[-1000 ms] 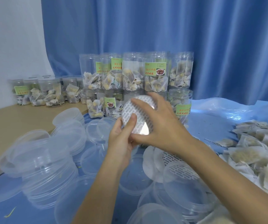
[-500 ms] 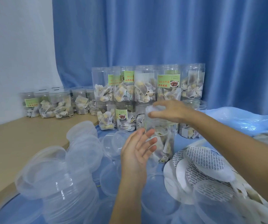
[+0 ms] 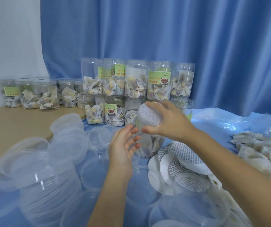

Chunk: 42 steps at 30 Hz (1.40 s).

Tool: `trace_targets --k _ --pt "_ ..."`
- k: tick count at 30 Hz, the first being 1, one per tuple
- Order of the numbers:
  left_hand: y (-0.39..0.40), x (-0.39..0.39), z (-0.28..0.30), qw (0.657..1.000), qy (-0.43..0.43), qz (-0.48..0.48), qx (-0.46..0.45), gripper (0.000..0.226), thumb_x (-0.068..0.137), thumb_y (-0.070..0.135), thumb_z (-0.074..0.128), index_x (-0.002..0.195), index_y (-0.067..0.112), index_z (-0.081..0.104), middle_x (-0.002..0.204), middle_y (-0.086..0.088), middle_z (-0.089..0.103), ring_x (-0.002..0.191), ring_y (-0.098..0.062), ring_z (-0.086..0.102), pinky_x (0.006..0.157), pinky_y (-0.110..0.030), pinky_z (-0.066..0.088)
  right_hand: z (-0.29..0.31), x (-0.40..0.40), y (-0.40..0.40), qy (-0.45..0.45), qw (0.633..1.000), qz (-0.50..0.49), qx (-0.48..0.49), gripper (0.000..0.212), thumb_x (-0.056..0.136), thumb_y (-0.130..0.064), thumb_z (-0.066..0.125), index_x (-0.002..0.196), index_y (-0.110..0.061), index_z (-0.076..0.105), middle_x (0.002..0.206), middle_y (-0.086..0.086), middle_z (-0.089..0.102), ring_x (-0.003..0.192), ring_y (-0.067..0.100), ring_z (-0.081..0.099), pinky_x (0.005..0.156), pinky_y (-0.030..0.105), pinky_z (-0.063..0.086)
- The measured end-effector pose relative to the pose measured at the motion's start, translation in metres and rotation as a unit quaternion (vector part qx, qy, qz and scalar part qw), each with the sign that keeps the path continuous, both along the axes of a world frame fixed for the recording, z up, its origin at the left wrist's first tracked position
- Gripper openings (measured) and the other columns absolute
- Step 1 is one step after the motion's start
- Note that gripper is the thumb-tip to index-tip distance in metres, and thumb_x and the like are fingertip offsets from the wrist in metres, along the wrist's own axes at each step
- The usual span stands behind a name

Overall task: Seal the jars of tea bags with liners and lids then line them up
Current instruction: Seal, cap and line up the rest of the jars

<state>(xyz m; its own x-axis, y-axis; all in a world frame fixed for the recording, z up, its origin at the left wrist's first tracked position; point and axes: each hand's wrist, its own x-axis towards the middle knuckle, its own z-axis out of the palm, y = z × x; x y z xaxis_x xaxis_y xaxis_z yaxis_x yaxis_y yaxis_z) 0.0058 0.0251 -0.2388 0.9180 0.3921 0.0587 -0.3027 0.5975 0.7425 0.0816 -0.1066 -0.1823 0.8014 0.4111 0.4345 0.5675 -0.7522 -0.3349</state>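
We set a liner (image 3: 150,115) on the open jar (image 3: 148,138) amid the counter's (image 3: 17,122) loose lids (image 3: 66,145), right hand (image 3: 169,122) pinching its rim, left hand (image 3: 123,145) spread beside the glass; off-centre, it may slip.

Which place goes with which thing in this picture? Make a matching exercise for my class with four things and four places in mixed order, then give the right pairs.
Things
1. liner
2. pile of clear lids
3. loose tea bags
4. short jars

Places
A. on the wooden surface at far left
B. at the right edge, on the blue sheet
C. on the mouth of the jar, under the right hand
D. in the left foreground

Pairs: 1-C, 2-D, 3-B, 4-A
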Motion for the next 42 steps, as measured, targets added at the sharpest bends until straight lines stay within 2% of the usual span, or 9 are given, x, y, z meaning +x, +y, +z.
trace_targets --k 3,7,11,15,19,23,34,38,42 --pt "-0.005 0.002 -0.003 0.999 0.014 0.027 0.015 0.004 0.087 0.014 0.059 0.089 0.013 0.062 0.086 -0.002 0.065 0.077 -0.016 0.06 0.068 -0.027 0.05 -0.018 -0.019 -0.018 -0.039 0.998 0.029 0.05 0.087 0.063 -0.065 0.07 0.14 -0.048 0.032 0.147 0.005 0.028 0.136 0.023 0.029 0.112 0.039 0.028" --pt "-0.009 0.005 -0.006 0.997 0.009 0.052 0.05 0.011 0.084 0.013 0.061 0.095 0.014 0.06 0.089 0.005 0.061 0.089 -0.011 0.057 0.083 -0.024 0.046 -0.023 -0.033 -0.042 -0.099 0.977 0.044 0.181 0.078 0.066 -0.062 0.072 0.135 -0.052 0.036 0.131 -0.01 0.041 0.121 0.004 0.04 0.094 0.006 0.026" --pt "-0.008 0.005 -0.005 0.998 -0.021 -0.007 0.05 0.088 0.058 0.04 0.076 0.136 0.014 0.045 0.113 0.003 0.064 0.105 -0.013 0.06 0.102 -0.035 0.04 -0.016 -0.038 -0.05 -0.032 0.909 0.104 0.402 0.067 0.064 -0.062 0.067 0.126 -0.054 0.042 0.126 -0.037 0.045 0.118 -0.021 0.039 0.09 -0.005 0.029" --pt "-0.005 0.003 -0.005 0.997 -0.047 -0.032 0.051 0.111 0.04 0.055 0.087 0.137 0.02 0.045 0.125 -0.005 0.063 0.113 -0.022 0.061 0.098 -0.044 0.045 -0.02 -0.042 -0.044 0.07 0.901 0.165 0.396 0.062 0.06 -0.071 0.055 0.118 -0.065 0.035 0.121 -0.05 0.035 0.107 -0.036 0.029 0.077 -0.01 0.03" --pt "0.004 0.0 -0.008 0.999 -0.032 0.01 0.004 0.086 0.055 0.041 0.077 0.132 0.015 0.051 0.123 -0.01 0.064 0.111 -0.025 0.062 0.075 -0.037 0.059 -0.015 -0.035 -0.055 0.167 0.915 0.216 0.298 0.061 0.065 -0.074 0.048 0.124 -0.066 0.035 0.128 -0.039 0.043 0.119 -0.018 0.039 0.091 0.011 0.036" --pt "0.006 0.0 -0.01 1.0 0.002 0.024 0.015 0.083 0.053 0.04 0.073 0.129 0.013 0.054 0.121 -0.01 0.065 0.109 -0.025 0.063 0.077 -0.04 0.058 -0.006 -0.027 -0.077 0.208 0.918 0.218 0.259 0.073 0.064 -0.057 0.072 0.13 -0.054 0.04 0.099 -0.014 0.07 0.092 0.001 0.065 0.075 0.023 0.054" --pt "0.01 0.0 -0.015 0.997 0.042 0.013 0.07 0.033 0.063 0.047 0.066 0.084 0.023 0.075 0.098 -0.005 0.074 0.089 -0.024 0.07 0.072 -0.04 0.057 -0.006 -0.027 -0.082 0.085 0.947 0.299 0.081 0.089 0.057 -0.005 0.077 0.118 -0.057 0.038 0.139 -0.037 0.027 0.133 -0.006 0.028 0.101 0.033 0.039" --pt "0.009 0.0 -0.014 0.998 0.04 0.018 0.056 0.034 0.061 0.046 0.068 0.085 0.023 0.072 0.1 -0.005 0.073 0.092 -0.026 0.069 0.079 -0.045 0.055 -0.008 -0.026 -0.077 0.043 0.954 0.282 0.09 0.086 0.055 -0.015 0.082 0.119 -0.055 0.039 0.136 -0.033 0.033 0.129 -0.005 0.035 0.093 0.028 0.05" --pt "0.006 -0.001 -0.015 0.998 0.011 0.007 0.057 0.041 0.063 0.044 0.068 0.095 0.018 0.071 0.101 -0.008 0.073 0.09 -0.024 0.07 0.077 -0.042 0.056 -0.013 -0.029 -0.074 0.119 0.95 0.195 0.211 0.078 0.045 -0.062 0.079 0.115 -0.06 0.045 0.114 -0.012 0.057 0.091 0.004 0.065 0.066 0.034 0.059"
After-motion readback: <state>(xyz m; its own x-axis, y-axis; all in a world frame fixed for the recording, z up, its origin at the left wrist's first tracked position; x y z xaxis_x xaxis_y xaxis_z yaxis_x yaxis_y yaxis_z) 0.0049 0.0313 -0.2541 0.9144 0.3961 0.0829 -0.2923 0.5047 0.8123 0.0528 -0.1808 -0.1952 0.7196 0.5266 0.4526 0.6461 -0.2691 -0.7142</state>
